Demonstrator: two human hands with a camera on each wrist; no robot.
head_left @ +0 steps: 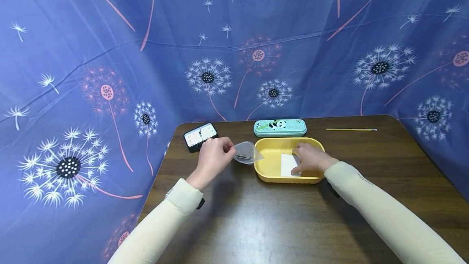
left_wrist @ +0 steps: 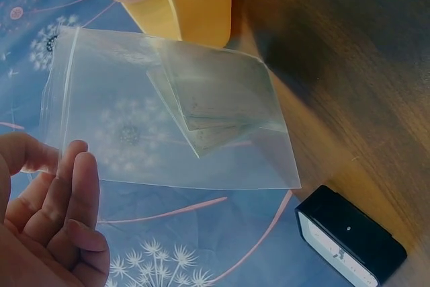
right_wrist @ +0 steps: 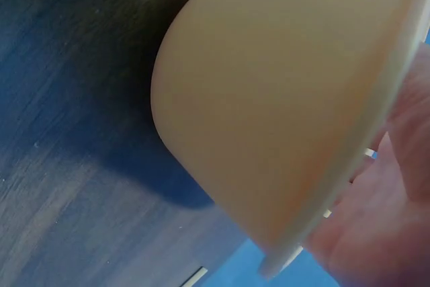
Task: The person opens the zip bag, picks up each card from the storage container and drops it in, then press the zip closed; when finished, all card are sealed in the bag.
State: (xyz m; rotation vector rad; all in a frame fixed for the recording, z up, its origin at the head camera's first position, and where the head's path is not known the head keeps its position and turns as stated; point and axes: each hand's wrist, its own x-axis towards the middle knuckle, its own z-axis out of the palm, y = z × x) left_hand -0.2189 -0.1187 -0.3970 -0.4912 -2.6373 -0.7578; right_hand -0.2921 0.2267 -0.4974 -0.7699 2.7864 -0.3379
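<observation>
In the head view my left hand pinches a clear zip bag between thumb and fingers, left of the yellow basket. Several thin flat pieces lie slanted inside the bag, and its zip edge is at the fingertips in the left wrist view. My right hand reaches over the basket's right side, thumb and fingers spread at a white card on its floor. Whether the fingers grip the card I cannot tell. In the right wrist view the basket wall hides most of the right hand.
A black-cased clock stands behind the left hand. Behind the basket lies a mint pencil case with a panda on it. A yellow pencil lies at the back right of the wooden table. A blue dandelion-print cloth hangs behind.
</observation>
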